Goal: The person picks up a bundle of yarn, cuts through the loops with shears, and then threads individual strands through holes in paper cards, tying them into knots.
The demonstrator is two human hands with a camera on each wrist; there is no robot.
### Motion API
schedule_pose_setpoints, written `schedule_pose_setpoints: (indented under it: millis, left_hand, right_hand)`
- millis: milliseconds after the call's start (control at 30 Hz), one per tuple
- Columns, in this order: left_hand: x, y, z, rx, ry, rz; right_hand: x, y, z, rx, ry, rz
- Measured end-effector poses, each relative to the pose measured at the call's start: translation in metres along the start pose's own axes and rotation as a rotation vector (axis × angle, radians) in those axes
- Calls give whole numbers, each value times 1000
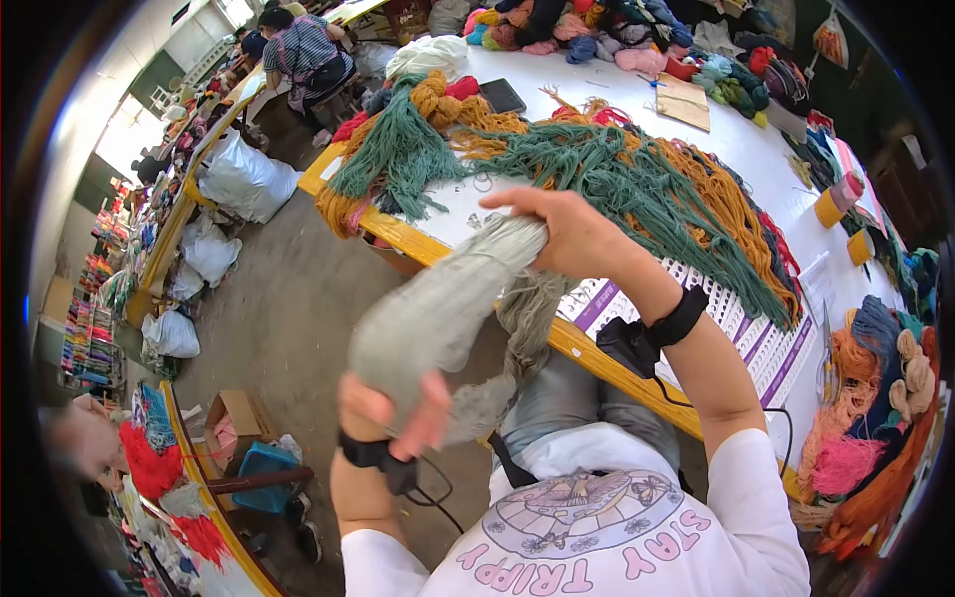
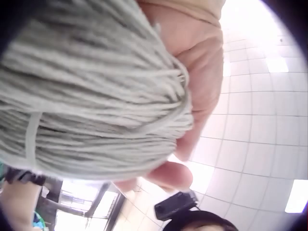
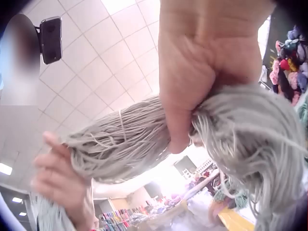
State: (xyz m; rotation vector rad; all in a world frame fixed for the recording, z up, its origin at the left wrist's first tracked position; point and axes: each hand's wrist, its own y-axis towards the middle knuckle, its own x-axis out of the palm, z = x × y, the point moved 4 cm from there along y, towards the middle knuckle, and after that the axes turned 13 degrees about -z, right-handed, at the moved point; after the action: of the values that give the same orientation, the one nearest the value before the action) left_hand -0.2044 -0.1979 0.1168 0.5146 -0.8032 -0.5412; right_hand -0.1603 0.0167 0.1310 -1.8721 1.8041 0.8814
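Note:
A pale grey skein of yarn point(image 1: 438, 298) stretches between the two hands, in front of the body and beside the table edge. My right hand point(image 1: 577, 234) grips its upper end, thumb wrapped over the strands in the right wrist view. Around the lower end curl the fingers of my left hand point(image 1: 383, 406), blurred in the head view. The left wrist view shows the looped skein end point(image 2: 159, 106) against the palm, with a thin tie around the strands. More grey yarn point(image 1: 527, 323) hangs below the right hand and trails toward the left forearm.
Green yarn point(image 1: 617, 184) and mustard yarn point(image 1: 696, 194) lie heaped on the white table. A purple-striped shade card point(image 1: 736, 328) is at its near edge. Yarn cones point(image 1: 838, 199) stand at right. White sacks point(image 1: 247, 179) and a blue bin point(image 1: 264, 478) are on the left; another person point(image 1: 303, 60) sits behind.

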Motion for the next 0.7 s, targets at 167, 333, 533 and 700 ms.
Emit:
schedule_pose_setpoints:
  millis: [167,333,533,700]
  left_hand:
    - [6,49,59,-28,185,413]
    - [9,74,43,-76,143,460]
    - [23,6,-4,-346,-32,120]
    - [-12,-122,-71,-488,103,534]
  right_hand:
    - [29,-8,12,-121,691,-29]
    - [98,-8,-38,-40,1102,-338]
    - [87,25,-8,-271,332,-59]
    - [11,10,30,-267,-478,-52]
